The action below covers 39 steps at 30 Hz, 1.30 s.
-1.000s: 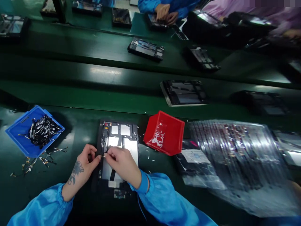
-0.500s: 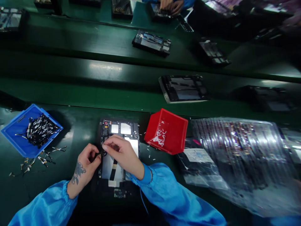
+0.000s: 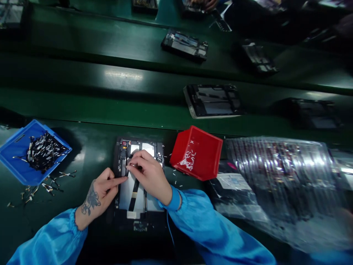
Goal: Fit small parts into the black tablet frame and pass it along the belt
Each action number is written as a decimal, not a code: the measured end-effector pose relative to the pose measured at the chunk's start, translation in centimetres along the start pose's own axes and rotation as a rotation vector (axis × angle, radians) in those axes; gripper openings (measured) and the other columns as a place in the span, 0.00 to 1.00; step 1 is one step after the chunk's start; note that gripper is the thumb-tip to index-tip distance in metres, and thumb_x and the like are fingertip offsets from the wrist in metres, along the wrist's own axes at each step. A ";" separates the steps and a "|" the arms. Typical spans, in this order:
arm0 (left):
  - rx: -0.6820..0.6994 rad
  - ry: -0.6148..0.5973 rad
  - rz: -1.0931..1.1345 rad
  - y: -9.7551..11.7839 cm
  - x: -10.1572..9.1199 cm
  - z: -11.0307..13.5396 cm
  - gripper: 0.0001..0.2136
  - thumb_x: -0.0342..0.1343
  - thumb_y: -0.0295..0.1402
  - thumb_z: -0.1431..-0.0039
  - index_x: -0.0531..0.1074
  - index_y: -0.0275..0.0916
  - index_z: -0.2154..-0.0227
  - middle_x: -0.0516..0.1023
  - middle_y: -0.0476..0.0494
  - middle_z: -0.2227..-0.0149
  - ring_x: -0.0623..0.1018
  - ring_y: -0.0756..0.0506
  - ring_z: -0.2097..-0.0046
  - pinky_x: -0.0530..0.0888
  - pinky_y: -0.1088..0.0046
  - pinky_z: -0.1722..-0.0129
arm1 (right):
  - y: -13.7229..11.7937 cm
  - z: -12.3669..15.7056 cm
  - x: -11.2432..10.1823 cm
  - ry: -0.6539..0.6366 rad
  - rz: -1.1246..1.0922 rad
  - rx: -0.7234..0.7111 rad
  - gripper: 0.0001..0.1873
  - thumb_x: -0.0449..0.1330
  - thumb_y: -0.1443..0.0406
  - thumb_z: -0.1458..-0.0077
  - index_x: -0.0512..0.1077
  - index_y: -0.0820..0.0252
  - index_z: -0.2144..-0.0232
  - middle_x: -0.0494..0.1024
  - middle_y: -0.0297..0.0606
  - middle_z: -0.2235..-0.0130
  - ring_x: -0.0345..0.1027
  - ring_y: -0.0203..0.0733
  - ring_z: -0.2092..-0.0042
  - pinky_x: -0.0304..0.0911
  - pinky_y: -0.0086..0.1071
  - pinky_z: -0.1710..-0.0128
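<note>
An opened tablet chassis [image 3: 138, 198] lies flat on the green bench in front of me, its boards and a black ribbon cable showing. My left hand [image 3: 103, 191] rests at its left edge, index finger pointing onto the panel, the other fingers curled. My right hand [image 3: 147, 173] is over the upper part of the chassis, its fingertips pinched together on a small part that I cannot make out. Both arms wear blue sleeves.
A blue bin [image 3: 16, 154] of small black cable parts stands at the left, with loose parts [image 3: 44, 187] scattered beside it. A tilted red bin [image 3: 204, 147] of white bits stands right of the tablet. Plastic-wrapped trays [image 3: 278, 176] lie at right. More open tablets [image 3: 212, 101] lie on the belt.
My right hand has moved up the chassis from its left edge to the upper board. My left index finger has straightened out. The view has tilted down slightly.
</note>
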<state>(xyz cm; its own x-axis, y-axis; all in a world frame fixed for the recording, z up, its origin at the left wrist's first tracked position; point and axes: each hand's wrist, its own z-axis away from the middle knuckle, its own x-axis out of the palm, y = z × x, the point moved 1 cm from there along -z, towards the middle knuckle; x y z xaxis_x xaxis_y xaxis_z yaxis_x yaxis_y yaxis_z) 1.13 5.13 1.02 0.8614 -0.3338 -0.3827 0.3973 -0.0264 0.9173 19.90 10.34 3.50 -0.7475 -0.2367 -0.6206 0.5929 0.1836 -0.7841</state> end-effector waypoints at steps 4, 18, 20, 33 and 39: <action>0.050 -0.007 -0.080 0.3 -0.2 -0.3 0.19 0.46 0.25 0.41 0.77 0.45 0.53 0.63 0.49 0.71 0.71 0.50 0.69 0.70 0.77 0.70 | 0.2 -0.2 0.3 0.016 0.057 -0.047 0.03 0.62 0.70 0.45 0.73 0.59 0.70 0.72 0.38 0.61 0.66 0.42 0.56 0.65 0.34 0.59; -0.002 -0.065 -0.164 0.3 0.0 0.0 0.20 0.44 0.27 0.39 0.76 0.46 0.51 0.65 0.47 0.69 0.71 0.50 0.69 0.70 0.78 0.70 | 0.4 -0.4 0.6 0.014 0.096 -0.058 0.04 0.60 0.68 0.42 0.73 0.59 0.70 0.72 0.39 0.62 0.67 0.43 0.57 0.66 0.36 0.59; 0.002 -0.052 -0.154 0.4 -0.1 -0.1 0.19 0.45 0.27 0.40 0.77 0.46 0.52 0.65 0.48 0.69 0.71 0.50 0.69 0.70 0.77 0.70 | 0.4 -0.4 0.7 0.017 0.107 -0.058 0.04 0.61 0.68 0.42 0.73 0.59 0.70 0.72 0.39 0.61 0.66 0.43 0.56 0.66 0.36 0.59; -0.101 -0.071 -0.122 0.7 -0.1 -0.3 0.18 0.46 0.31 0.41 0.78 0.47 0.55 0.66 0.47 0.70 0.70 0.49 0.69 0.70 0.76 0.70 | 0.1 -0.3 0.8 0.041 0.210 0.055 0.08 0.60 0.65 0.42 0.62 0.57 0.68 0.69 0.40 0.56 0.68 0.42 0.61 0.64 0.33 0.67; -0.033 -0.065 -0.156 0.3 0.0 -0.1 0.19 0.45 0.28 0.41 0.77 0.47 0.53 0.65 0.48 0.69 0.71 0.50 0.70 0.70 0.77 0.70 | 0.2 -0.7 0.9 0.065 0.312 0.035 0.12 0.57 0.59 0.38 0.61 0.57 0.70 0.69 0.39 0.60 0.67 0.40 0.66 0.60 0.31 0.72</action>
<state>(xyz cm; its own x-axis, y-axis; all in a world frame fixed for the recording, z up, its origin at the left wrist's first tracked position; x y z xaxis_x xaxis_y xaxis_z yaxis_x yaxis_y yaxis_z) 1.27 5.19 1.29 0.7665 -0.3885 -0.5114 0.5359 -0.0519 0.8427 19.10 10.84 2.80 -0.5448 -0.1124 -0.8310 0.8057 0.2045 -0.5559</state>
